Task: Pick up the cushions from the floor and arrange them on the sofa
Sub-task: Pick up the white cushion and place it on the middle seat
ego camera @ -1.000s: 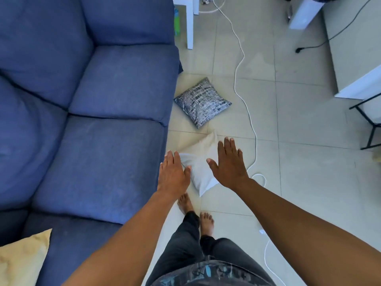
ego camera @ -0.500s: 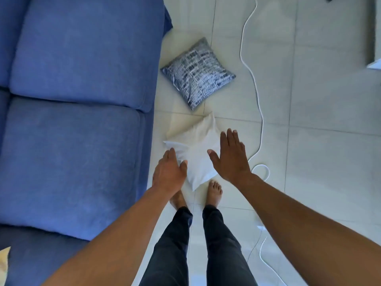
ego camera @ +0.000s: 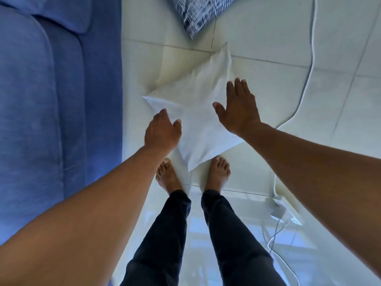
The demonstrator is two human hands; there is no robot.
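A white cushion (ego camera: pixel 198 112) lies on the tiled floor just in front of my bare feet, one corner pointing at me. My left hand (ego camera: pixel 162 132) hovers over its left edge with fingers curled downward, holding nothing. Spread flat, my right hand (ego camera: pixel 239 108) hangs above the cushion's right side. A dark grey patterned cushion (ego camera: pixel 198 15) lies further away at the top edge, partly cut off. The blue sofa (ego camera: pixel 51 100) fills the left side.
A white cable (ego camera: pixel 309 65) snakes along the floor to the right of the cushions and ends at a white power adapter (ego camera: pixel 282 210) beside my right leg. My feet (ego camera: pixel 218 172) stand close to the sofa's front.
The view has tipped further down and closer to the floor. Both hands have dropped toward the white cushion; the patterned cushion has slid to the top edge.
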